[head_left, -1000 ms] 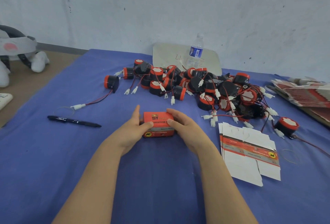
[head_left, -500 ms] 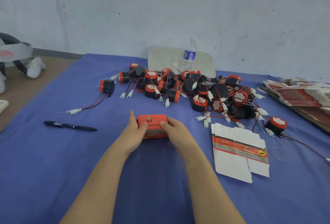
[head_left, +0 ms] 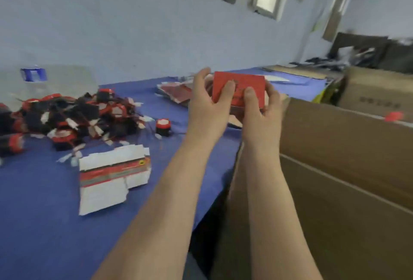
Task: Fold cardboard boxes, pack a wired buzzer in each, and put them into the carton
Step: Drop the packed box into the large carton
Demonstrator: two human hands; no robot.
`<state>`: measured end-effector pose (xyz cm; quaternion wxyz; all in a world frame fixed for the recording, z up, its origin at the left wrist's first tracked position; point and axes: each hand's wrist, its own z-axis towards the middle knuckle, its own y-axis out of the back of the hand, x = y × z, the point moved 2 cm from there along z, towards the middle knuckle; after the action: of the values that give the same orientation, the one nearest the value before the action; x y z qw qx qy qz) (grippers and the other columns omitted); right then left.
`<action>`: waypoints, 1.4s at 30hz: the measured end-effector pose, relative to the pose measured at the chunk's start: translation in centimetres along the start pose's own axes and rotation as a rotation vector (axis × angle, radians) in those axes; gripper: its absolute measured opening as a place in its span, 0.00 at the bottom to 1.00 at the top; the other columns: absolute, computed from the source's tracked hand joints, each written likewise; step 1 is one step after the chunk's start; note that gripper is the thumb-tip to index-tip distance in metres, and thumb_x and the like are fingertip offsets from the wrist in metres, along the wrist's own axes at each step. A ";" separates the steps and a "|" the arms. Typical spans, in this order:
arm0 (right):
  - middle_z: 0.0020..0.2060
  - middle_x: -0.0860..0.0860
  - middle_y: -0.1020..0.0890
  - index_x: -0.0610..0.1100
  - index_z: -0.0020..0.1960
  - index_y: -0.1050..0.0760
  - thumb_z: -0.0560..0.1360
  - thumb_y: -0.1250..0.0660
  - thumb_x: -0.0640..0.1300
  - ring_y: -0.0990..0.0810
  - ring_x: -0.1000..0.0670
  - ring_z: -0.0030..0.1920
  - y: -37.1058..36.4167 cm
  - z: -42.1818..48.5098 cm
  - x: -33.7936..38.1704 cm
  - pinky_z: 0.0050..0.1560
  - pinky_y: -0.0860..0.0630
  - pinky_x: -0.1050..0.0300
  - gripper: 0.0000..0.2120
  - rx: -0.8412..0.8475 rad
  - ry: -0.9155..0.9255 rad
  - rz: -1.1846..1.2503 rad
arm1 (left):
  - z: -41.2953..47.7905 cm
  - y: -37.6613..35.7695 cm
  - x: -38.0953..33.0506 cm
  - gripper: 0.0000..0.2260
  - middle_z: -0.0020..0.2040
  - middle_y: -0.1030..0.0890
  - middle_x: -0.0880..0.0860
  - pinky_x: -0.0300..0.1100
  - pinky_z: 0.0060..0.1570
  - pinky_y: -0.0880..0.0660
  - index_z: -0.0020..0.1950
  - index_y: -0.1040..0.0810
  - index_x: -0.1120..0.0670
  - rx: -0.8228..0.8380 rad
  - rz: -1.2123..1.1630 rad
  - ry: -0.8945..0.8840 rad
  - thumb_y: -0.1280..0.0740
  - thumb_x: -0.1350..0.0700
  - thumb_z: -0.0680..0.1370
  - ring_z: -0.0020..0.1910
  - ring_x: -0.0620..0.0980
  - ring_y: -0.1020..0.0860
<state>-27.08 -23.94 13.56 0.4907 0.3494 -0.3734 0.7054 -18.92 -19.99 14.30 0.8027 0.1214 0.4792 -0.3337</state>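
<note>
The folded red cardboard box [head_left: 239,87] is held up in the air over the right end of the table, just short of the open brown carton [head_left: 346,145]. Its long axis runs left to right across the view, the right end sitting a little lower, and its broad printed face is turned toward the camera. The print is too blurred to read. Both hands hold it: the left hand [head_left: 207,110] grips the left end with its thumb pressed on the front face and its fingers curled behind, and the right hand [head_left: 266,112] grips the lower right part in the same way, thumb in front and fingers round the back edge. Below and to the left, on the blue table cloth [head_left: 44,212], lies a stack of flat white and red box blanks [head_left: 111,174]. Beyond that is a tangled pile of red and black wired buzzers [head_left: 67,114], with one buzzer [head_left: 162,124] standing apart at the pile's right edge. Behind the left hand lies another heap of flat red blanks [head_left: 176,91]. A blurred water bottle [head_left: 33,74] stands at the far left by the wall, and a second closed carton [head_left: 375,92] sits behind the open one.
</note>
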 end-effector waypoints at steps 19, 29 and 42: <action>0.47 0.58 0.19 0.51 0.55 0.28 0.80 0.40 0.42 0.21 0.60 0.47 -7.8 -5.3 -4.5 0.45 0.26 0.70 0.06 0.282 -0.188 0.064 | -0.3 7.3 3.9 0.07 0.55 0.20 0.56 0.50 0.62 0.27 0.56 0.26 0.55 -0.148 0.138 0.170 0.40 0.62 0.80 0.57 0.54 0.22; 0.67 0.48 0.27 0.43 0.70 0.31 0.80 0.38 0.44 0.29 0.53 0.63 -37.4 -26.9 -6.3 0.53 0.34 0.65 0.19 1.197 -0.341 -0.039 | -4.8 46.7 2.8 0.11 0.54 0.24 0.62 0.39 0.40 0.28 0.58 0.28 0.63 -1.037 0.442 0.401 0.39 0.59 0.79 0.47 0.60 0.26; 0.66 0.42 0.27 0.56 0.77 0.45 0.78 0.40 0.42 0.27 0.42 0.64 -52.3 -36.9 -9.7 0.62 0.30 0.52 0.30 1.542 -0.019 -0.314 | -3.2 60.0 8.3 0.17 0.64 0.26 0.65 0.53 0.59 0.29 0.65 0.29 0.63 -1.113 0.313 0.644 0.46 0.55 0.81 0.61 0.61 0.26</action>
<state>20.73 16.49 -2.73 0.2004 0.6459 0.2712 0.6849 20.64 23.08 -1.96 0.6014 -0.1495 0.7727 0.1373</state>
